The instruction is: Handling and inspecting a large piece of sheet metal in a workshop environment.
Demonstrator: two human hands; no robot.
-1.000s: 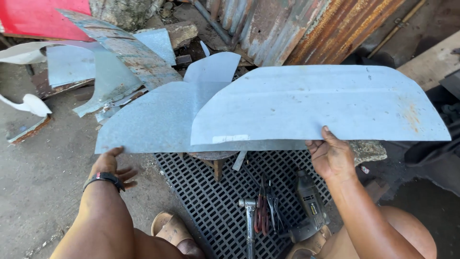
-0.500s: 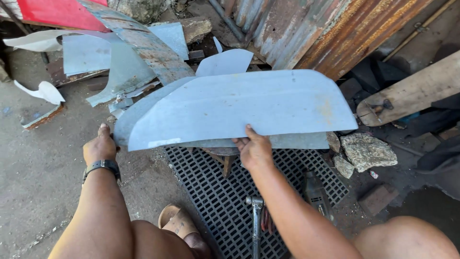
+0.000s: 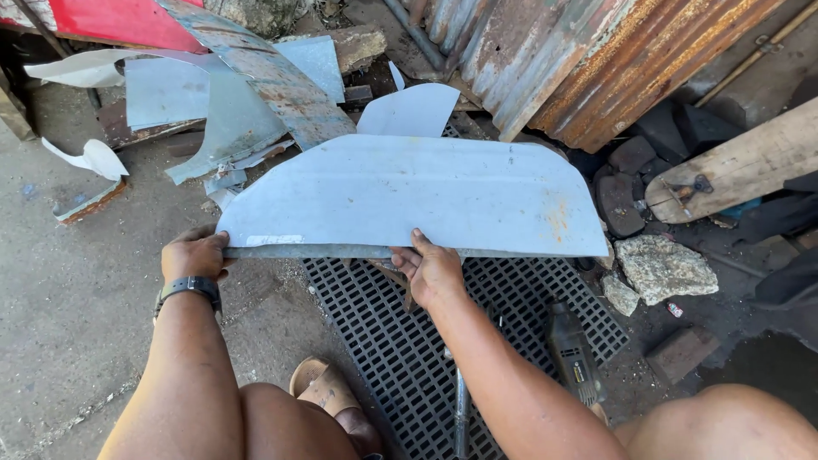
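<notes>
A wide pale blue-grey sheet-metal piece (image 3: 409, 192) with rounded top corners lies flat across the middle of the head view. Its near edge seems to cover a second, similar sheet. My left hand (image 3: 194, 254), a dark band on its wrist, grips the sheet's lower left corner. My right hand (image 3: 430, 271) grips the near edge around the middle, thumb on top. The sheets rest over a black plastic grid mat (image 3: 400, 341) on the concrete ground. A small wooden block under the sheets is mostly hidden.
Cut sheet scraps (image 3: 213, 111) and a rusty strip lie at the back left. Rusted corrugated panels (image 3: 596, 60) lean at the back right, beside a wooden plank (image 3: 741, 166) and rocks (image 3: 665, 268). A power tool (image 3: 573, 353) and a hammer handle (image 3: 460, 409) lie on the mat. My sandalled foot (image 3: 328, 392) is below.
The top sheet has slid left until it lines up over the lower one. My right hand has moved from the right end to the middle of the near edge. My left hand now grips the left corner.
</notes>
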